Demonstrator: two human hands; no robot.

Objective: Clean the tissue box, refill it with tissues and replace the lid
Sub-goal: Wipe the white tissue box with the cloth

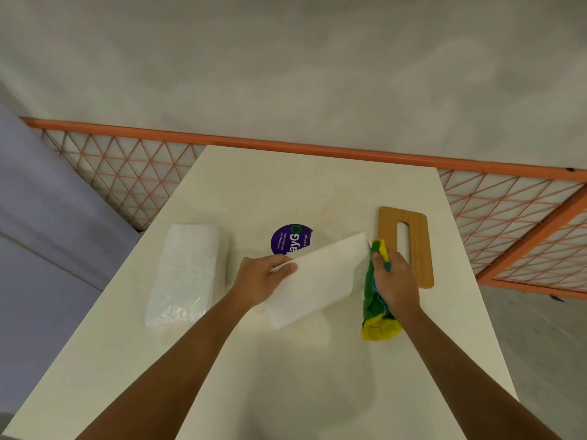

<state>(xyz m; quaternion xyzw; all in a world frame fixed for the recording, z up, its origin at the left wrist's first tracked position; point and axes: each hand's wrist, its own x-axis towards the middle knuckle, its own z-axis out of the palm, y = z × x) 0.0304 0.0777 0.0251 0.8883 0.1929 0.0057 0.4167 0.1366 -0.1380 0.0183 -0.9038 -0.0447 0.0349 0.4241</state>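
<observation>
The tissue box (317,277) is white, has no lid on and sits tipped in the middle of the white table (286,392). Far left lies one pack of tissues (187,271) in clear wrap, apart from the box. Next, the left hand (260,277) grips the box's left end. Behind it is one round purple sticker (287,238), partly hidden by the box. The right hand (395,277) squeezes one green and yellow cloth (376,309) against the box's right end. One wooden lid (421,242) with a slot lies flat on the right, its near edge partly covered by that hand. An orange fence (127,173) stands behind the table.
</observation>
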